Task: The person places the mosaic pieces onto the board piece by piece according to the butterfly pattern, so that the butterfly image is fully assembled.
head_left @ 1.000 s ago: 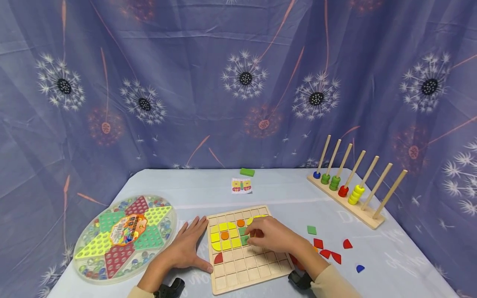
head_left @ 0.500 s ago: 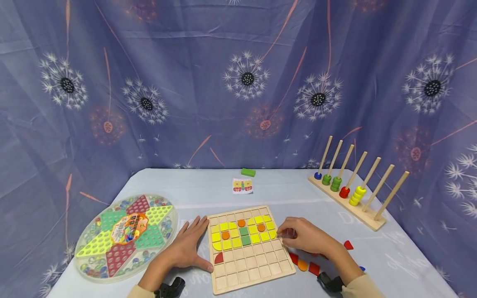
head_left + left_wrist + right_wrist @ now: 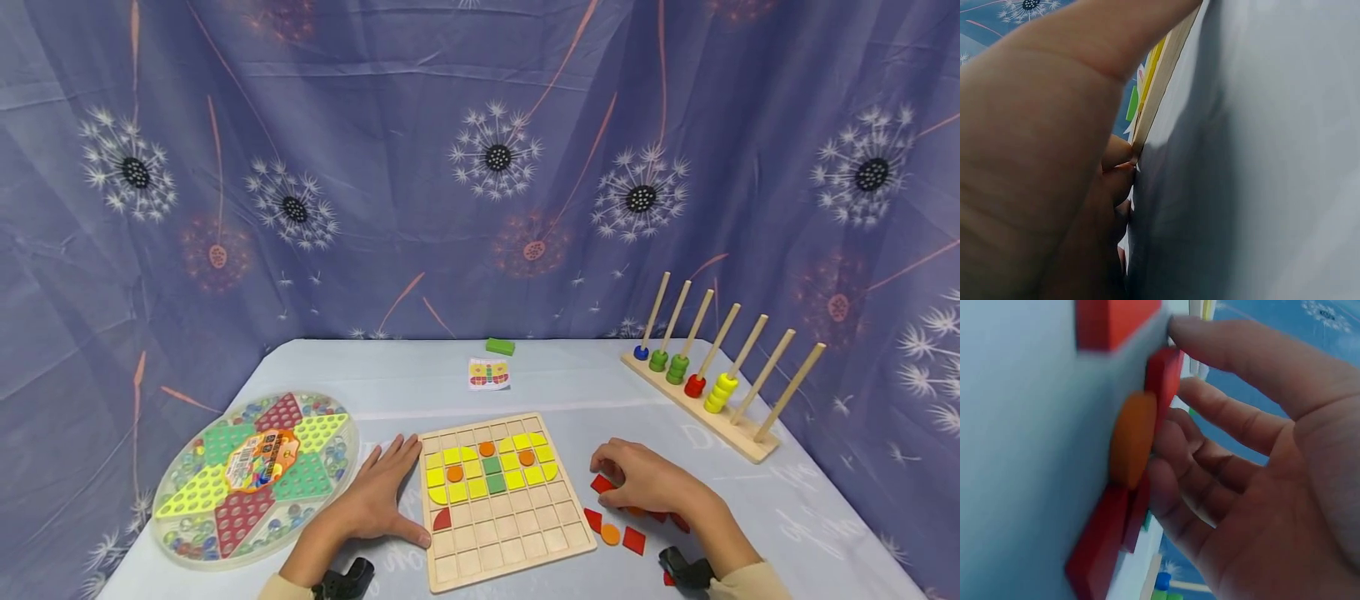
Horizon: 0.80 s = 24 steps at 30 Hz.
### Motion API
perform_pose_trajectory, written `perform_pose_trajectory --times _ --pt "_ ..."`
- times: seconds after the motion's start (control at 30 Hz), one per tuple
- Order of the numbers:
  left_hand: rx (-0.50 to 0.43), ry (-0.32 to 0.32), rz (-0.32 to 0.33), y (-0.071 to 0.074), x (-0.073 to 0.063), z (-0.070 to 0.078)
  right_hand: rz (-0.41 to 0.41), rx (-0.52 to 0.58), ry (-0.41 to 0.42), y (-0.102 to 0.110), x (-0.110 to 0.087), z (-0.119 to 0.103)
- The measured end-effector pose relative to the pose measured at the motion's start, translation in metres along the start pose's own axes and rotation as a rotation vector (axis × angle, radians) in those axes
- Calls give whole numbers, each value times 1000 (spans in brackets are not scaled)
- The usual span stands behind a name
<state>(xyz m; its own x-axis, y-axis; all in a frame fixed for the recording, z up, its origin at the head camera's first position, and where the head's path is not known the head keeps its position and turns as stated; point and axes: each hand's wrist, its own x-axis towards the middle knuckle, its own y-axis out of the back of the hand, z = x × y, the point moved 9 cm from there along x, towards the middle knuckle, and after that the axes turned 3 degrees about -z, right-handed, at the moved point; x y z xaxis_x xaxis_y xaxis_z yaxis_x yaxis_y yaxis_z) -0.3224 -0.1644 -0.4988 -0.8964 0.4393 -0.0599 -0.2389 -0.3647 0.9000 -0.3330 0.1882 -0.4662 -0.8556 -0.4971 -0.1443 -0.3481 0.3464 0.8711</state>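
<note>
A wooden grid board [image 3: 513, 551] lies on the table in the head view. Yellow tiles [image 3: 476, 488], round orange pieces and green squares [image 3: 493, 473] fill its upper rows; one red quarter-round [image 3: 442, 518] sits lower left. My left hand [image 3: 378, 502] rests spread at the board's left side, fingertips and thumb against the edge [image 3: 1163, 81]. My right hand [image 3: 647, 479] hovers low over loose pieces right of the board, fingers loosely bent. Between its thumb and index finger a red piece [image 3: 1165, 375] lies on the table, with no grip visible; an orange disc [image 3: 1133, 439] is beside it.
A marble-filled star game board [image 3: 255, 479] lies at left. At the back are a butterfly pattern card [image 3: 488, 374] and a green block [image 3: 500, 347]. A peg stand with coloured beads [image 3: 697, 408] stands at right. Loose red [image 3: 633, 541] and orange [image 3: 611, 534] pieces lie nearby.
My right hand has moved right, off the board to the loose pieces, uncovering the yellow and orange tiles at the board's upper right. The left hand stays in place.
</note>
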Motion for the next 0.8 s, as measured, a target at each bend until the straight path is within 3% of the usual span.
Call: perform_pose_trajectory --times 0.13,0.3,0.57,0.8 --pt "-8 -6 4 2 0 2 -5 31 -27 1 -5 6" --pt "1 19 -3 -1 1 -2 17 41 0 0 -4 7" --pt "10 4 10 0 1 0 86 32 -20 -2 -4 8" --pt "2 5 7 0 1 1 155 20 20 1 -6 -2"
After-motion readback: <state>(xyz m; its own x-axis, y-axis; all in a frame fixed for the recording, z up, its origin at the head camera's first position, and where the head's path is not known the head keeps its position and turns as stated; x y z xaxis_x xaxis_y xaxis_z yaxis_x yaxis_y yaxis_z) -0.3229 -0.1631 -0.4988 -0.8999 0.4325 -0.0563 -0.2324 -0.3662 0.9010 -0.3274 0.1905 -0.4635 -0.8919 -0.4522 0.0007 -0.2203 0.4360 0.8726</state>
